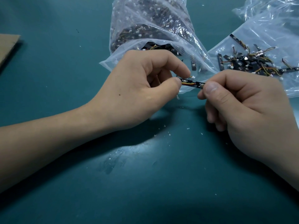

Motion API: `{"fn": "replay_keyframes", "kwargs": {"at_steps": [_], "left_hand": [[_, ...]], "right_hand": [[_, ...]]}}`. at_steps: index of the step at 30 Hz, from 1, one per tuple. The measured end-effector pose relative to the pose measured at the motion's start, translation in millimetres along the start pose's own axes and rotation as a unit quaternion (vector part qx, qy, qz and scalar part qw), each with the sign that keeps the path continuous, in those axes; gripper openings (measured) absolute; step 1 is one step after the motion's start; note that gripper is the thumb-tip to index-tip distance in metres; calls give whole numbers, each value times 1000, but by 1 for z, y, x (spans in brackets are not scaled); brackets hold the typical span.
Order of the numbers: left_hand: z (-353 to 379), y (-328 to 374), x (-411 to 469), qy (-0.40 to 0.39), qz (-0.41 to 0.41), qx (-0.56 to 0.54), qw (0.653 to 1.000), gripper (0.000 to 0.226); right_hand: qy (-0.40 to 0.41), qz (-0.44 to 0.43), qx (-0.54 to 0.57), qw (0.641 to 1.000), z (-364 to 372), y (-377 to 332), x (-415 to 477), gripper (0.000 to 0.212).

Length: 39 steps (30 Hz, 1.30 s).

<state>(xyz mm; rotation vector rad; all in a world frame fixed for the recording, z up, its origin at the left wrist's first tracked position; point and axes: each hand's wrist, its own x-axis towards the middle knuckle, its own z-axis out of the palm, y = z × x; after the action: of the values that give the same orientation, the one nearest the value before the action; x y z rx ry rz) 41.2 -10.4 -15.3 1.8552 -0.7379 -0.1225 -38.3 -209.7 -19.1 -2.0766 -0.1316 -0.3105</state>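
Observation:
A small black circuit strip [192,83] with red and yellow wires and a white connector is held between both hands above the teal table [64,70]. My left hand [142,88] pinches its left end between thumb and forefinger. My right hand [239,107] pinches its right end, thumb on top, the other fingers curled under. Just behind the strip lies the open mouth of a clear plastic bag [150,29] stuffed with the same wired strips.
A second clear bag [267,38] lies flat at the right with a loose pile of wired strips [252,62] on it. A cardboard corner [8,46] shows at the left edge. White crumbs dot the table near the hands.

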Motion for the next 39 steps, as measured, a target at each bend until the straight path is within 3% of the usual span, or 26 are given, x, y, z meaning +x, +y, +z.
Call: {"fn": "replay_keyframes", "kwargs": {"at_steps": [19, 39], "left_hand": [[1, 0, 0, -13, 17, 70, 997, 12], [0, 4, 0, -19, 1, 57, 998, 14]], "right_hand": [[-14, -3, -18, 1000, -1, -1, 0, 25], [-27, -4, -61, 998, -1, -3, 0, 24]]}}
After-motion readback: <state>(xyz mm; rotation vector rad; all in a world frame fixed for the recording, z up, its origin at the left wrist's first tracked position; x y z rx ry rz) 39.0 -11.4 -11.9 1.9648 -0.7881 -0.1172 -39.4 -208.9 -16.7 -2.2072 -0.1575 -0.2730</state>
